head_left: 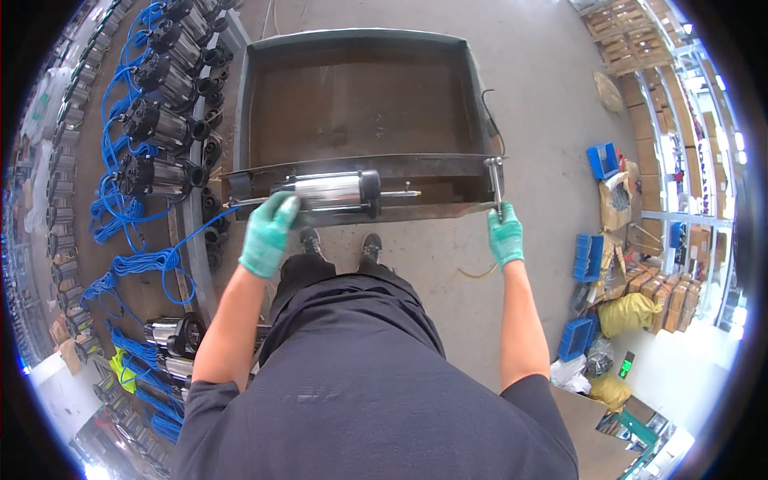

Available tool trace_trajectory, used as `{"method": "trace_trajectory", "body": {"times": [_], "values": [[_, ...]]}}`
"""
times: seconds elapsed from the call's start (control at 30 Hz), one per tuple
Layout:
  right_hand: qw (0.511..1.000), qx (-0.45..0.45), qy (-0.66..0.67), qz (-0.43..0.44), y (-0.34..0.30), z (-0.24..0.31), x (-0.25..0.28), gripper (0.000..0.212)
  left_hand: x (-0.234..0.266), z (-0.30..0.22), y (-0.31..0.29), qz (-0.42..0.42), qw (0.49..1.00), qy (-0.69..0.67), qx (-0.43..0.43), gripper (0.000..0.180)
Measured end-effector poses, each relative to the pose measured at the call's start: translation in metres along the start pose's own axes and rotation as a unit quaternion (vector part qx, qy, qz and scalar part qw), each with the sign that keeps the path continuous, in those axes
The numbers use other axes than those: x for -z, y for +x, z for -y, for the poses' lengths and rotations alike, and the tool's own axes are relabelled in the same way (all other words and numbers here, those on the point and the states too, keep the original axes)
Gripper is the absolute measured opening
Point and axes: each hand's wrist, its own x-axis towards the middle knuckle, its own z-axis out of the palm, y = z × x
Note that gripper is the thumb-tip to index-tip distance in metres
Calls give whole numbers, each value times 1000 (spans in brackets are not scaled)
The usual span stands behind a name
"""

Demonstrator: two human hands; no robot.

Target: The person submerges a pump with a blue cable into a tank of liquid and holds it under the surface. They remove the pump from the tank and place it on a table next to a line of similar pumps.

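Observation:
A silver cylindrical motor (pixel 328 192) with black ends lies sideways across the near end of a large metal tank. At its left end my left hand (pixel 270 234), in a green glove, is closed around the casing. A thin shaft (pixel 400 194) sticks out of the motor's right end. My right hand (pixel 506 235), gloved alike, grips the lower end of a slim metal handle (pixel 496 182) at the tank's right near corner. What the handle joins is too small to tell. A blue cable (pixel 204 228) runs leftward from near the motor's left end.
The open rectangular tank (pixel 358 35) stands before me, its inside brownish. On the left, several pump motors (pixel 160 126) line a rack with coiled blue cables (pixel 148 262). Blue bins (pixel 588 258), sacks (pixel 628 314) and shelving (pixel 688 220) stand at the right. My shoes (pixel 371 246) are close to the tank.

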Motion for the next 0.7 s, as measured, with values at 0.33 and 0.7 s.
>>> {"method": "trace_trajectory", "body": {"times": [0.33, 0.7], "values": [[990, -13, -70, -122, 70, -132, -41, 28, 127, 75, -21, -194, 857, 476, -25, 41], [956, 279, 29, 90, 3, 148, -79, 35, 187, 91, 19, -24, 653, 736, 177, 39]]}}
